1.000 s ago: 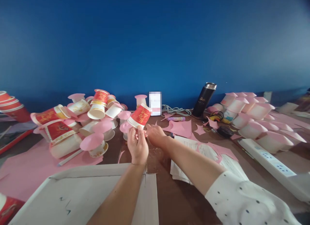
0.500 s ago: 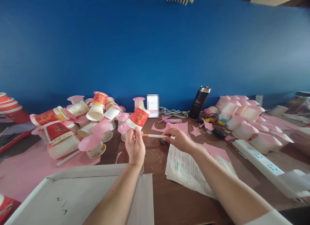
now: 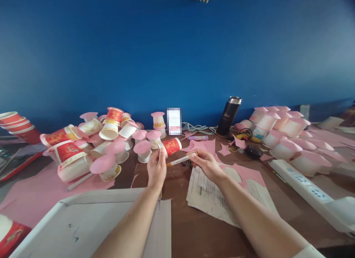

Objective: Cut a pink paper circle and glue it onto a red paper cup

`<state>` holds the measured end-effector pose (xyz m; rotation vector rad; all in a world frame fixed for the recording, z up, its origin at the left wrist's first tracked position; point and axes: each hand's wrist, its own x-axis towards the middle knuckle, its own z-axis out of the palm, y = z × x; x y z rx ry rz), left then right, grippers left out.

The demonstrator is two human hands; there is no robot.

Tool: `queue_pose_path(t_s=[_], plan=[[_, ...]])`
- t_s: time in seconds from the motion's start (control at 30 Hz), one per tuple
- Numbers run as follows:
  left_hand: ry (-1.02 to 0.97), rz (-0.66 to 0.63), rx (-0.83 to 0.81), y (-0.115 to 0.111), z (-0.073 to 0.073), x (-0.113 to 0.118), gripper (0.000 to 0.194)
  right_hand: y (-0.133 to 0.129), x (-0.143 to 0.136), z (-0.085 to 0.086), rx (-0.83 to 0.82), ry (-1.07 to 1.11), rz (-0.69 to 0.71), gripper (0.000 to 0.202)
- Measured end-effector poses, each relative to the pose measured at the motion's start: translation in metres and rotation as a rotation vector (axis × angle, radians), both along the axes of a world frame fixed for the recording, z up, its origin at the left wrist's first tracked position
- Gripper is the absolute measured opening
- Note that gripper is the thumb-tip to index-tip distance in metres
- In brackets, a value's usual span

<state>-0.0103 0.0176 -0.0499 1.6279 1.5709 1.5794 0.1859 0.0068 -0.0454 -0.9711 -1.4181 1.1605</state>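
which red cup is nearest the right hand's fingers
The red cup held in the left hand; the other red cups are all farther left, not held.

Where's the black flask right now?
In the head view, right of centre, the black flask stands before the blue wall, between the white cable and pink-topped cups.

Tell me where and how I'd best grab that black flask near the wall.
I'd wrap a hand around the middle of the black flask, coming from the front. It stands on its base, and its long, round body gives fingers room below the silvery top. The blue wall is behind it, and pale cables lie to its left.
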Motion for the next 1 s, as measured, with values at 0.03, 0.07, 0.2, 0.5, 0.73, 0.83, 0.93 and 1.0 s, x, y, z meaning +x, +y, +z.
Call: queue_pose_path(t_s=[0.03, 0.07, 0.2, 0.5, 0.73, 0.83, 0.93, 1.0], plan=[[-0.007, -0.011, -0.026, -0.001, 0.000, 0.001, 0.037, 0.000, -0.002, -0.001, -0.005, 0.050, 0.008, 0.027], [-0.020, -0.018, -0.052, -0.003, 0.001, 0.003, 0.038, -0.002, -0.004, -0.001, -0.009, 0.089, 0.023, 0.027], [-0.072, -0.045, -0.109, -0.008, 0.002, 0.012, 0.037, -0.011, -0.021, 0.000, -0.003, 0.100, 0.157, 0.027], [-0.208, -0.072, -0.145, -0.015, 0.003, 0.021, 0.035, -0.018, -0.043, -0.003, 0.017, 0.164, 0.232, 0.028], [-0.067, 0.003, -0.113, -0.012, 0.001, 0.017, 0.032, -0.022, -0.041, 0.001, -0.024, 0.127, 0.222, 0.038], [-0.028, 0.028, -0.093, -0.009, 0.000, 0.014, 0.032, -0.024, -0.041, 0.003, -0.031, 0.107, 0.175, 0.038], [-0.009, 0.056, -0.106, -0.007, -0.003, 0.013, 0.030, -0.024, -0.040, 0.004, -0.054, 0.088, 0.141, 0.039], [-0.006, 0.075, -0.125, -0.006, -0.004, 0.014, 0.031, -0.024, -0.039, 0.004, -0.070, 0.079, 0.136, 0.039]])
